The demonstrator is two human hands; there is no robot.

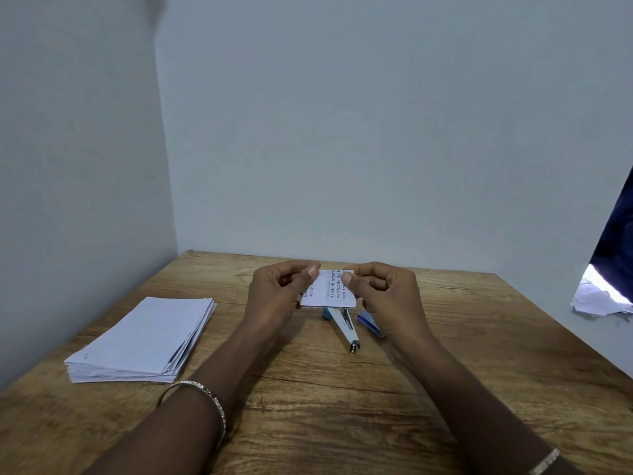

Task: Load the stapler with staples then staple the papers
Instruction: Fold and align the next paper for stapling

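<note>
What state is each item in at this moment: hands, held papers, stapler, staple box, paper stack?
Left hand: pinching the held papers' left edge.
Right hand: pinching their right edge.
Held papers: lifted above the table, printed side up.
Stapler: lying on the table, untouched; open or closed unclear.
Staple box: on the table beside the stapler.
Paper stack: resting flat, left, slightly fanned.

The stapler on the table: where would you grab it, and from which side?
Probably around the long silver body of the stapler, from above. It lies flat on the table, nose toward the person, its far blue end tucked under the held papers, so the near half is free.
</note>
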